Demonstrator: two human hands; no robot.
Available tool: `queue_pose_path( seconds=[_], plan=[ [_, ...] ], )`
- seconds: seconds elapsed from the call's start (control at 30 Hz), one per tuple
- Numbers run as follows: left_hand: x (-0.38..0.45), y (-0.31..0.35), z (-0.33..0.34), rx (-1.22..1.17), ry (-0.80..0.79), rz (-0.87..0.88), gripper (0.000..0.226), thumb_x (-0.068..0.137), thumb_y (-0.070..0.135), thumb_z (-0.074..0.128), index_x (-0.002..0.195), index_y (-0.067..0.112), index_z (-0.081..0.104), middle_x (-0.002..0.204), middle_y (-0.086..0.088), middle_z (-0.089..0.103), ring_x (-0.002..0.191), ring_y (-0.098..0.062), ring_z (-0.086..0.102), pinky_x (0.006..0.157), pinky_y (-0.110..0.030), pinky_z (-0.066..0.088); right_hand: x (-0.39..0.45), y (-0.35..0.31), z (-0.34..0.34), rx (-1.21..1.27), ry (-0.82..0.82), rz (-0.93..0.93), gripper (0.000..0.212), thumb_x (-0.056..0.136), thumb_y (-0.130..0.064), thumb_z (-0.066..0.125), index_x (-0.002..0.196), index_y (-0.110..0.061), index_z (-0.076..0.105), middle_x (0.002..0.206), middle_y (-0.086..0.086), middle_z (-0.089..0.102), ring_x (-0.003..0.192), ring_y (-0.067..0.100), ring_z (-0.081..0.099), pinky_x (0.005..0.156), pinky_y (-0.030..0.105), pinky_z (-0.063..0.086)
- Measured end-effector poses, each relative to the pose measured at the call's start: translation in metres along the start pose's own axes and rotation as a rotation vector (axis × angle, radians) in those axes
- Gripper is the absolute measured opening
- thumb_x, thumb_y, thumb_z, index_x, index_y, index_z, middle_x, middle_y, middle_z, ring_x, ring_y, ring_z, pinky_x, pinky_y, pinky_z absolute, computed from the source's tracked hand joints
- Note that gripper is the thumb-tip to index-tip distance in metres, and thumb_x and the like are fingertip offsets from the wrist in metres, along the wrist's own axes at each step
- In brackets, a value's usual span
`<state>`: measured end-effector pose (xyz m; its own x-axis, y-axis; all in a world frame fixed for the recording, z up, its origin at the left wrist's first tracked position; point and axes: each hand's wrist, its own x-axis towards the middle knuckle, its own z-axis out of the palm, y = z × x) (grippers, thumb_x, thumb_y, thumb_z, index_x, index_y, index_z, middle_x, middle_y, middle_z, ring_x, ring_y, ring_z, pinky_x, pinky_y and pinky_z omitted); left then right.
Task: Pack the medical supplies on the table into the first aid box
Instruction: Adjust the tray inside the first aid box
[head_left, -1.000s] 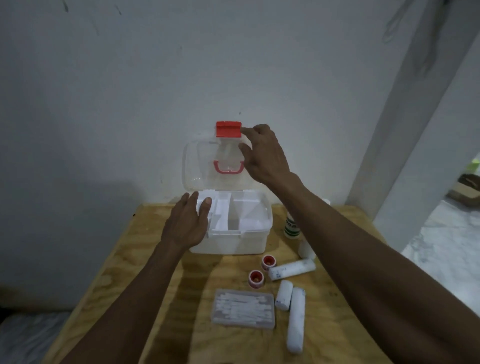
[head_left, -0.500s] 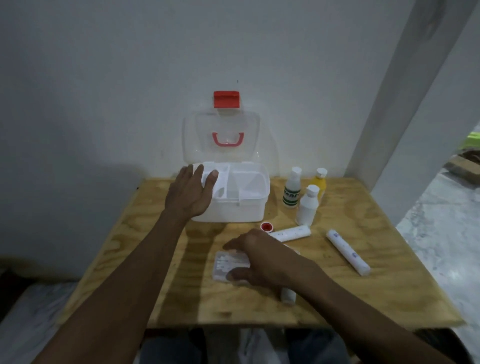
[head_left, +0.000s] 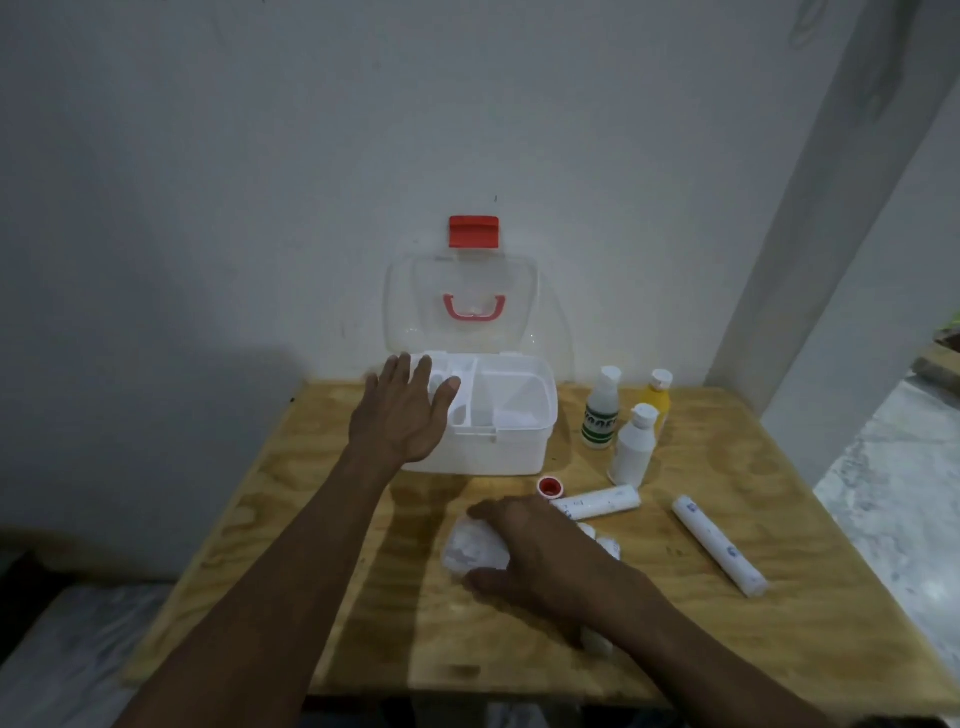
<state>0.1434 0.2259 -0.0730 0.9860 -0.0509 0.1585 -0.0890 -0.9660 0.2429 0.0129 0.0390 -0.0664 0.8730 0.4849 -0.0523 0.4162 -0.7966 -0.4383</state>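
The white first aid box (head_left: 519, 449) stands at the back of the wooden table (head_left: 769, 654), its clear lid (head_left: 415, 296) with red latch and handle leaning up against the wall. My left hand (head_left: 402, 415) rests flat on the box's left rim, fingers apart. My right hand (head_left: 545, 558) grips a clear pack of cotton swabs (head_left: 470, 551) at mid table, thumb on its near side, fingers over the far side. The pack looks blurred. Two bandage rolls (head_left: 609, 544) are partly hidden under that hand.
Right of the box stand a green-labelled bottle (head_left: 601, 413), a yellow bottle (head_left: 660, 397) and a white bottle (head_left: 634, 449). A red tape roll (head_left: 550, 487), a short bandage roll (head_left: 597, 503) and a long roll (head_left: 719, 545) lie nearby. A pillar rises at right.
My right hand left the lid's latch, came down to the swab pack and has closed around it. The view pulled back. My left hand stays on the box.
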Motion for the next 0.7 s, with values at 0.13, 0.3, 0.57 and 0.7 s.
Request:
queue_pose_path(
  seconds=[0.13, 0.3, 0.57, 0.7],
  plan=[
    [0.003, 0.001, -0.005, -0.034, -0.048, 0.000, 0.077, 0.095, 0.064, 0.015, 0.154, 0.016, 0.017, 0.164, -0.011, 0.011, 0.152, -0.026, 0.007, 0.123, -0.046, 0.009, 0.020, 0.003, -0.044, 0.078, 0.285, 0.063, 0.070, 0.079, -0.052, 0.071, 0.139, -0.025, 0.047, 0.129, 0.000, 0.061, 0.115, 0.019, 0.058, 0.096, 0.034, 0.048],
    [0.006, -0.001, -0.004, -0.072, -0.079, -0.011, 0.084, 0.091, 0.070, 0.016, 0.155, 0.016, 0.015, 0.165, -0.008, 0.008, 0.152, -0.023, 0.004, 0.122, -0.045, 0.011, 0.083, 0.006, -0.099, 0.150, 0.519, 0.218, 0.064, 0.087, -0.043, 0.067, 0.142, -0.019, 0.044, 0.142, 0.006, 0.053, 0.127, 0.028, 0.051, 0.104, 0.042, 0.043],
    [0.004, -0.004, 0.007, -0.019, -0.043, 0.004, 0.086, 0.086, 0.072, 0.001, 0.155, 0.023, 0.011, 0.165, -0.005, 0.002, 0.152, -0.022, -0.003, 0.123, -0.046, 0.004, 0.142, 0.026, -0.075, 0.044, 0.397, 0.361, 0.053, 0.087, -0.034, 0.069, 0.131, -0.013, 0.048, 0.127, 0.008, 0.059, 0.105, 0.025, 0.061, 0.077, 0.028, 0.044],
    [0.004, -0.003, 0.008, -0.018, -0.032, 0.004, 0.080, 0.090, 0.068, 0.005, 0.155, 0.023, 0.013, 0.165, -0.005, 0.003, 0.152, -0.022, -0.004, 0.122, -0.044, 0.001, 0.151, 0.032, -0.062, -0.007, 0.324, 0.405, 0.051, 0.084, -0.032, 0.072, 0.123, -0.012, 0.046, 0.115, 0.009, 0.059, 0.086, 0.020, 0.057, 0.070, 0.027, 0.046]
  ],
)
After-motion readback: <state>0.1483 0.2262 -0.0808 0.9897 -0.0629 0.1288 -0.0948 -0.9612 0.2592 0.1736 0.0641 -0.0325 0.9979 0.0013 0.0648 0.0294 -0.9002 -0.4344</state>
